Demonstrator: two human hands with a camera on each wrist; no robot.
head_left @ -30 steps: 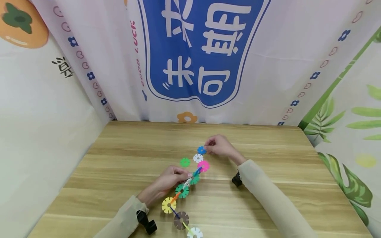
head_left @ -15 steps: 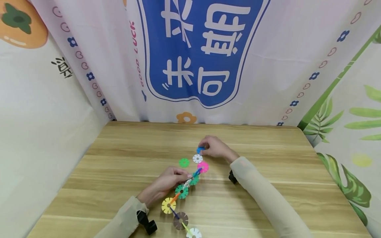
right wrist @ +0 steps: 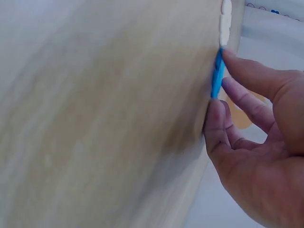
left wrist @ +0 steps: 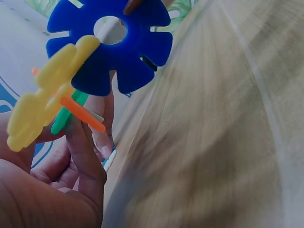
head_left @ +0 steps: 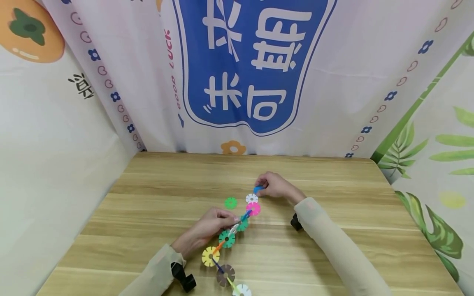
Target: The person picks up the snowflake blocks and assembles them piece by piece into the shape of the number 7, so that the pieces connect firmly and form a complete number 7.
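Note:
A chain of notched plastic snowflake discs runs down the middle of the table in the head view. It includes a pink disc [head_left: 253,209], green disc [head_left: 226,239], yellow disc [head_left: 210,256], brown disc [head_left: 225,275] and white disc [head_left: 242,290]. My left hand [head_left: 214,224] pinches this chain near its upper part; a dark blue disc [left wrist: 109,71] hangs in front of that hand in the left wrist view. My right hand [head_left: 275,187] holds a blue snowflake disc [head_left: 258,189] by its edges, thumb and fingers at opposite sides. Another white disc [head_left: 252,198] lies beside it, just above the pink one.
A loose bright green disc [head_left: 231,202] lies left of the white one. The wooden table [head_left: 314,259] meets a printed curtain [head_left: 148,102] at its back edge. Black wrist mounts [head_left: 183,277] sit by both sleeves.
My right hand first shifts left over the blue disc, then draws back right, bringing the disc along. The left hand stays in place on the chain.

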